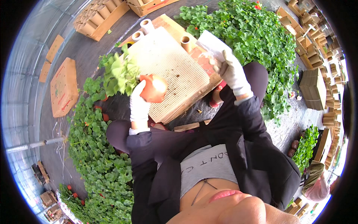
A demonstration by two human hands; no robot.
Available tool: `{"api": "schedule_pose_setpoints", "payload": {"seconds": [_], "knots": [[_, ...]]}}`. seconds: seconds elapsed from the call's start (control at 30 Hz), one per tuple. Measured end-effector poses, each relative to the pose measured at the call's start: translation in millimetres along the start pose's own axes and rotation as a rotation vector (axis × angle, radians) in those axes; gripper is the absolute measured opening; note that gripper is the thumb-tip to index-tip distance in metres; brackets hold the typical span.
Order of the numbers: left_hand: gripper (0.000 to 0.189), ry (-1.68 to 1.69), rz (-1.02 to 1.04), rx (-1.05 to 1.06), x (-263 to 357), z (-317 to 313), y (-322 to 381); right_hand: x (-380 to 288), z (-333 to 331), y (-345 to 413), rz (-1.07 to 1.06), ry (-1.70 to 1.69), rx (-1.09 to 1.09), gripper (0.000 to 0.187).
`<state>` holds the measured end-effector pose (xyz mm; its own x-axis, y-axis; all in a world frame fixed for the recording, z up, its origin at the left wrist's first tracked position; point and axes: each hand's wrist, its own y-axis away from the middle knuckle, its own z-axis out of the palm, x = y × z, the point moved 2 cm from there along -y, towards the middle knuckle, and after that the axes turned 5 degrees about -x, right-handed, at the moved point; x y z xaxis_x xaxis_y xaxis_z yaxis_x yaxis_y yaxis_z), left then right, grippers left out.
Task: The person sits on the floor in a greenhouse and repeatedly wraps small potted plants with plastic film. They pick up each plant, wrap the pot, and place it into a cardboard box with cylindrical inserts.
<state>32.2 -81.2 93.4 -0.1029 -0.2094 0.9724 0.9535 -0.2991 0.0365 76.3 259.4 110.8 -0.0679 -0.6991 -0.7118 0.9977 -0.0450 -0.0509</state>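
Observation:
My left hand, in a white glove, grips an orange plant pot that lies tipped on its side in the air. From its mouth a leafy green plant, which looks like a geranium, points to the left. Below the pot is a ribbed corrugated cardboard sheet with dark crumbs on it, laid on a cardboard box. My right hand, also gloved, holds a flat white sheet or sleeve over the box's right side; its material is hard to tell.
White label-like rolls and a brown roll stand around the sheet. Dense potted plants cover the floor at right and left. Cartons of brown tubes stand beyond, with a flattened-looking carton at far left.

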Motion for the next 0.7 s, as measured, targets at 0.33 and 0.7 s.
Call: {"api": "schedule_pose_setpoints", "payload": {"seconds": [0.33, 0.7], "knots": [[0.037, -0.534, 0.308, 0.133, 17, 66, 8, 47, 112, 36, 0.176, 0.346, -0.062, 0.026], [0.035, 0.089, 0.041, 0.098, 16, 77, 16, 77, 122, 25, -0.062, 0.801, -0.091, 0.016]]}}
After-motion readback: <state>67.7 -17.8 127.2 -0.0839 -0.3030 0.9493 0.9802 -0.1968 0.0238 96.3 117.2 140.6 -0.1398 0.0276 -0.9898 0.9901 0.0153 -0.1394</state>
